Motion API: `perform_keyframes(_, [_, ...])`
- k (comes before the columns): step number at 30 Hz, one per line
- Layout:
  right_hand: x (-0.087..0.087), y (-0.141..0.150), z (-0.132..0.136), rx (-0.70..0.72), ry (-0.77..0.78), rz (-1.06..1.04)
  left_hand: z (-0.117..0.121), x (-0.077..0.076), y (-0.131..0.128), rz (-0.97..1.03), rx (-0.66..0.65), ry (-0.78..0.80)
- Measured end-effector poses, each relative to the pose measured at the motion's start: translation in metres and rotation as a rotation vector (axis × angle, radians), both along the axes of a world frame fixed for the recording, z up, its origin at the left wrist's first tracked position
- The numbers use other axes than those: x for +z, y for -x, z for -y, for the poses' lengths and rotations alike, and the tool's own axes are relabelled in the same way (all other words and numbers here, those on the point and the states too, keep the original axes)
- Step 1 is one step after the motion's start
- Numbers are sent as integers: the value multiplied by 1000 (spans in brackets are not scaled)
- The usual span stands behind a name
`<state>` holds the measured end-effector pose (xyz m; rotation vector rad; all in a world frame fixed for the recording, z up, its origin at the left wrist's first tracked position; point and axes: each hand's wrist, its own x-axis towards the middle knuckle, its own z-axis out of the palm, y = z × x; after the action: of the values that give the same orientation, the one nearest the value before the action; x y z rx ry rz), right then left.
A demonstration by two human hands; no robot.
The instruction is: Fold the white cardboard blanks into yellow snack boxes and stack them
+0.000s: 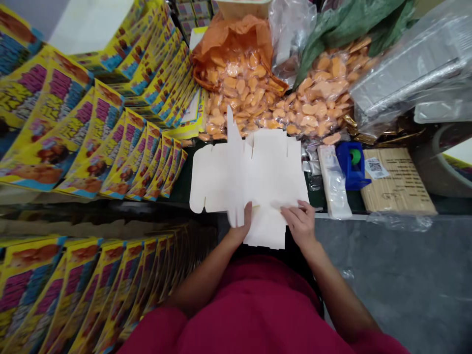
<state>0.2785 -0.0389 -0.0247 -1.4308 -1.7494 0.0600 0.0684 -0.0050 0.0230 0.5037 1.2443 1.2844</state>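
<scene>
An unfolded white cardboard box blank lies at the table's front edge, plain side up, its near flap sticking out past the edge. One narrow panel on its left stands raised and looks blurred. My left hand grips the blank near the foot of that panel, thumb up and the other fingers mostly hidden behind the card. At the near right edge, my right hand has its bent fingers on the card, holding it by the fold.
Yellow printed boxes stand stacked on the left, with more rows below. Wrapped orange pieces heap at the back, partly in an orange bag. To the right are clear plastic sleeves, a blue tape dispenser and wooden sticks.
</scene>
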Motion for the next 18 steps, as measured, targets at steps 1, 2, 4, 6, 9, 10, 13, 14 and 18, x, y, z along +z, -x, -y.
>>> perform_keyframes(1, [-1, 0, 0, 54, -17, -16, 1, -1, 0, -69, 12, -19])
perform_keyframes(2, [0, 0, 1, 110, -35, -24, 1, -2, -1, -147, 19, -42])
perform_keyframes(4, [5, -1, 4, 230, -54, -8, 1, -3, -1, -277, 19, -76])
perform_keyframes(6, [14, -5, 10, 341, -25, 44, 0, -3, 0, -307, 29, -87])
perform_keyframes(9, [20, -17, 26, 462, 39, 178, -1, -2, 0, -259, 74, -93])
perform_keyframes(10, [18, -22, 32, 489, 56, 229, -2, -2, 0, -247, 80, -99])
perform_keyframes(13, [0, -26, 48, 502, 143, 327, -2, 0, -1, -216, 84, -122])
perform_keyframes(14, [-6, -24, 52, 480, 169, 332, -2, 0, 0, -200, 86, -125])
perform_keyframes(18, [-15, -1, 52, 303, 140, 199, -5, -2, 12, -196, -20, -43])
